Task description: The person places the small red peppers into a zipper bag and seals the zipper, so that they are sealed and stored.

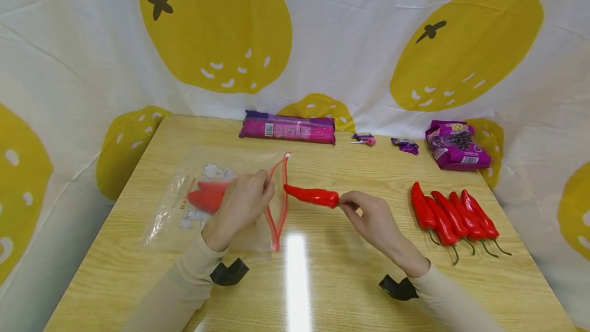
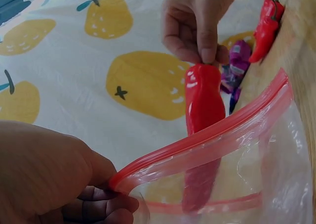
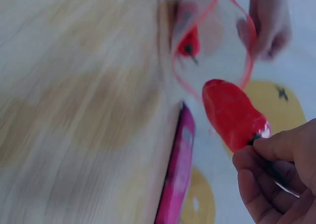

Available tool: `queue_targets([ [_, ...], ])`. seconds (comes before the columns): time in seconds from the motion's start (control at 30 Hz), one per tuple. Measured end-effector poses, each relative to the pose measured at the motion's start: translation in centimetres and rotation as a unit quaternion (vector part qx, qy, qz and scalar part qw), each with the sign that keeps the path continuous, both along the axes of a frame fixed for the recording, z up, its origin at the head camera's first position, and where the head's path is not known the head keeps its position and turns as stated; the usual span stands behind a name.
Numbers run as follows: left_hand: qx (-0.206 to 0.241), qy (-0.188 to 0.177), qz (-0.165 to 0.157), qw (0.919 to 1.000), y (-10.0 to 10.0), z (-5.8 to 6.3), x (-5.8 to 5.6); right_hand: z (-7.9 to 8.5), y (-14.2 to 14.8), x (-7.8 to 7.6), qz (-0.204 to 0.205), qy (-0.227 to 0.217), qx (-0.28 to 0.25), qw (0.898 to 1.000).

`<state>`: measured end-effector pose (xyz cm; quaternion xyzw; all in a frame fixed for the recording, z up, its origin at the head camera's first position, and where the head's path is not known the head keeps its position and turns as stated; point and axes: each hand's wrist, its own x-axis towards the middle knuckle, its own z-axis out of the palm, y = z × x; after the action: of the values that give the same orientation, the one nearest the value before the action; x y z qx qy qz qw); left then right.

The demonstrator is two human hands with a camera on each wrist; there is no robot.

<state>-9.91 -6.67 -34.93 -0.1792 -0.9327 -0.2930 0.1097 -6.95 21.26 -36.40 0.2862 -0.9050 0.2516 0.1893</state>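
My left hand pinches one lip of a clear zip bag with a red zip edge, and the bag's mouth gapes toward the right. Inside the bag lie red peppers, partly covered by my left hand. By its green stem, my right hand pinches a long red pepper. Its tip points left, right at the bag's mouth. Seen from the left wrist, the held pepper hangs behind the red zip edge, its lower part showing through the plastic.
Several more red peppers lie side by side on the table at the right. Along the back are a long purple packet, small wrapped sweets, a lollipop and a purple bag. A fruit-print cloth hangs behind.
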Motion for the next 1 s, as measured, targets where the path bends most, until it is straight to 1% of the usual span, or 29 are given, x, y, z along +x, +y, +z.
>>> queue_targets([
  [0.1, -0.002, 0.003, 0.002, 1.0, 0.0, 0.0, 0.0, -0.3, -2.8, -0.3, 0.045, -0.03, 0.013, 0.998],
  [0.2, 0.001, 0.005, 0.004, 1.0, 0.0, 0.0, 0.1, -1.1, -5.0, -0.7, 0.079, -0.054, 0.032, 0.995],
  [0.4, 0.004, 0.007, 0.008, 0.9999, 0.0, 0.0, 0.1, -2.9, -8.3, -1.5, 0.123, -0.098, 0.068, 0.985],
  [0.53, -0.001, 0.03, 0.008, 0.9995, 0.0, -0.2, 0.1, -3.4, -10.2, -2.1, 0.139, -0.105, 0.079, 0.982],
  [0.63, 0.001, 0.042, 0.007, 0.9991, 0.0, -0.2, 0.1, -3.6, -11.5, -2.5, 0.143, -0.118, 0.08, 0.979],
  [0.7, 0.001, 0.041, 0.008, 0.9991, 0.0, -0.2, 0.1, -3.7, -12.3, -2.8, 0.139, -0.136, 0.082, 0.977],
  [0.83, -0.002, 0.025, 0.012, 0.9996, 0.0, -0.1, 0.1, -4.2, -13.5, -3.5, 0.134, -0.165, 0.085, 0.973],
  [1.0, -0.006, 0.02, 0.015, 0.9997, 0.0, 0.0, 0.1, -4.7, -14.0, -3.9, 0.159, -0.175, 0.083, 0.968],
])
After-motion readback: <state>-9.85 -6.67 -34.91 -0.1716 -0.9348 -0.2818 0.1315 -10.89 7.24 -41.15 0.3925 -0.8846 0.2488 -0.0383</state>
